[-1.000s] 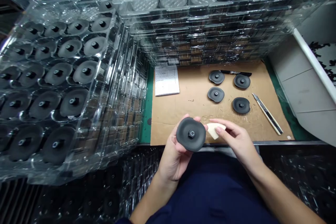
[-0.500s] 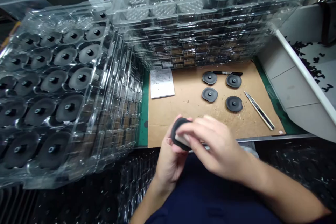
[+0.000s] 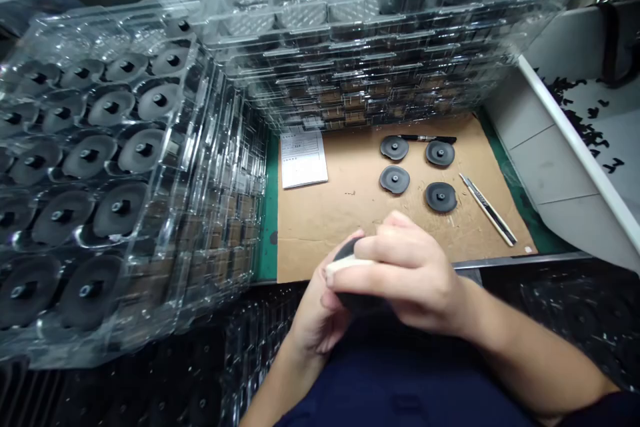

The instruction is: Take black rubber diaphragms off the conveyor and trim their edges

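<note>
The left hand [image 3: 313, 310] is cupping palm-up close to the body, while the right hand [image 3: 407, 273] is curling over it from the right, fingers bent inward.

Four rubber discs [image 3: 394, 179] lie on cardboard [image 3: 330, 220], right of stacked trays [image 3: 120, 147].

The left hand [image 3: 313, 310] cups a black disc [image 3: 350, 250] — the right hand [image 3: 405, 273] pinches a pale sponge [image 3: 347, 265] against it, at the near edge of a cardboard sheet [image 3: 320, 227].
</note>
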A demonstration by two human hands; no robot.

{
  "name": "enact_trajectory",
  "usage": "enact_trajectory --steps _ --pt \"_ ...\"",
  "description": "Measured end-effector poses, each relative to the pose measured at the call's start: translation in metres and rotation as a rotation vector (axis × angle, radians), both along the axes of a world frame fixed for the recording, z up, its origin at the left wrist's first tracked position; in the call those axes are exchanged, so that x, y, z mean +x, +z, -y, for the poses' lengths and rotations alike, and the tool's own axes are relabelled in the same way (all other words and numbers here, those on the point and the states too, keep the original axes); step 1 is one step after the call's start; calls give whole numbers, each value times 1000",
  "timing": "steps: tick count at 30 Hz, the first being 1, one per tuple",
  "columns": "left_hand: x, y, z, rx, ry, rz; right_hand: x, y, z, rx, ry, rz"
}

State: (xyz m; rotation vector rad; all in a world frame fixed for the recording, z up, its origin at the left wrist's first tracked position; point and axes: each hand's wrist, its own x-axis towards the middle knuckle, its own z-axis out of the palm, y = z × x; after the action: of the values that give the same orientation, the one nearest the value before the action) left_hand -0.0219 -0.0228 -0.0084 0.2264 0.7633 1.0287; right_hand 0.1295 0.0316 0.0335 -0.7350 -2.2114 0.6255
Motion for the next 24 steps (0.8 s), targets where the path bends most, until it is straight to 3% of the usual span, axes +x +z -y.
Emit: enact_trajectory --steps 4,7,9,12,14,16,18,21,23,24 --pt "-4 -7 4 90 21 12 -5 -1 0 -112 -163 62" --pt "-4 -13 6 80 21 46 -4 -1 -1 -71 -47 65" --pt "-3 -14 6 68 11 63 0 -6 -11 -138 -32 18" --pt "-2 -9 6 21 -14 117 3 -33 -33 -356 -149 -22" --pt "-3 -7 5 -24 -21 148 1 -61 -42 -448 -121 27" --pt "-4 -6 6 -51 -13 165 -4 -90 -41 -459 -98 79" --pt "-6 -8 6 -62 -1 183 -8 -106 -31 -435 -176 72" --pt "-10 -13 5 -43 26 205 -6 -93 -15 -424 -339 -30" --pt "-12 -15 3 -21 48 209 0 -64 -5 -412 -347 -191" --pt "-13 -15 1 -15 60 206 3 -46 1 -399 -284 -277"
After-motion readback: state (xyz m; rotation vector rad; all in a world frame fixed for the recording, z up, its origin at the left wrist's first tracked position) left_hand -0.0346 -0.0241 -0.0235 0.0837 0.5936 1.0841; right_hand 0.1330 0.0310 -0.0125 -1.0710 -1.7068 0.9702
